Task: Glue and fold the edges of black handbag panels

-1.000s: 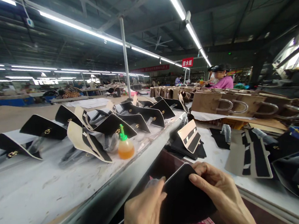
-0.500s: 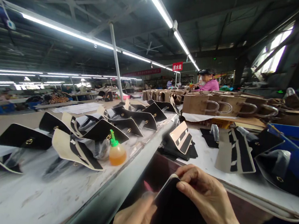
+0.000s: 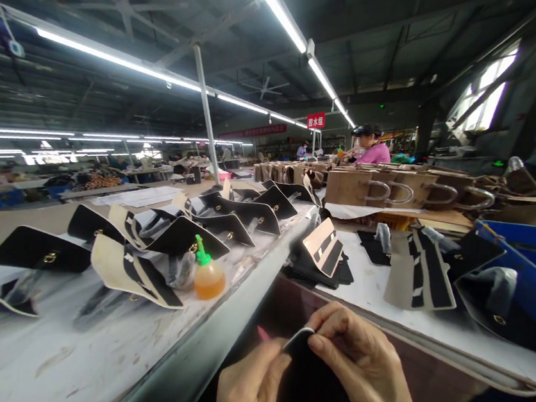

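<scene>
Both hands grip a black bag panel (image 3: 312, 387) with a pale edge, held up over my lap. My left hand (image 3: 252, 383) pinches its left edge near the top, thumb and fingers closed on it. At the top corner, my right hand (image 3: 359, 356) pinches the panel between thumb and fingers. The panel's lower part runs out of the frame. Ahead of my hands, a beige-and-black panel (image 3: 323, 246) leans on a stack of black pieces (image 3: 305, 273) at the table edge.
To the left, several black bag panels (image 3: 40, 249) with gold clasps lie on a long table (image 3: 99, 362). A glue bottle (image 3: 209, 278) with a green spout stands near its edge. Brown bags (image 3: 347, 185), a blue bin (image 3: 523, 256) and a co-worker in pink (image 3: 377, 152) are beyond.
My left hand has moved up and right along the panel's edge, closer to my right hand. The right hand keeps its pinch at the corner, and the view has shifted slightly.
</scene>
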`<state>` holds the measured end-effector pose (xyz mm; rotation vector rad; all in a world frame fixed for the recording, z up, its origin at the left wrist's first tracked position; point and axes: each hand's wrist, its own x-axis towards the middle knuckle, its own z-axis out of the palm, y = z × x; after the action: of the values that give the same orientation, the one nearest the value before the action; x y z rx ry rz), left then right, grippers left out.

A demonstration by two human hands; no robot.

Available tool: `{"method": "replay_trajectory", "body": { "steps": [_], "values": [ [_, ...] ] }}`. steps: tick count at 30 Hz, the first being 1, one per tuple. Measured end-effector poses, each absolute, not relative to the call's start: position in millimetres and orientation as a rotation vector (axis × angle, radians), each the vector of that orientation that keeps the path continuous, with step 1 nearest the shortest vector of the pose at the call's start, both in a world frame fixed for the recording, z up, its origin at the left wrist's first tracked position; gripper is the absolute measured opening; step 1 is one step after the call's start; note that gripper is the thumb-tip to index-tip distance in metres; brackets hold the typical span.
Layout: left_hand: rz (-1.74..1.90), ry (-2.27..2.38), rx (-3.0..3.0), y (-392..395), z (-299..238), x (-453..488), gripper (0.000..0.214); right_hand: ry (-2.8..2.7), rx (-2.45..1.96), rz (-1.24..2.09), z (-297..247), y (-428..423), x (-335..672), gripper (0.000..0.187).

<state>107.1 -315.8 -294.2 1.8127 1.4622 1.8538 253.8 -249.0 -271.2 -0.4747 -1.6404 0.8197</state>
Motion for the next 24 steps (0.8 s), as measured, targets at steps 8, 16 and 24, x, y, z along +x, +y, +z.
{"method": "replay_trajectory", "body": {
  "steps": [8, 16, 24],
  "values": [
    [1.705, 1.55, 1.7, -309.1, -289.6, 115.9, 0.018, -1.727, -0.334, 0.796, -279.1, -249.3, 250.3, 0.018],
    [1.843, 1.543, 1.761, -310.2, -282.9, 93.7, 0.03, -1.818, -0.251, 1.016, -260.6, -243.1, 268.2, 0.012],
    [1.666, 0.173, 1.503, -290.0, -267.6, 89.5, 0.021, -1.964, -0.337, 1.543, -257.3, -228.4, 251.2, 0.021]
  ]
}}
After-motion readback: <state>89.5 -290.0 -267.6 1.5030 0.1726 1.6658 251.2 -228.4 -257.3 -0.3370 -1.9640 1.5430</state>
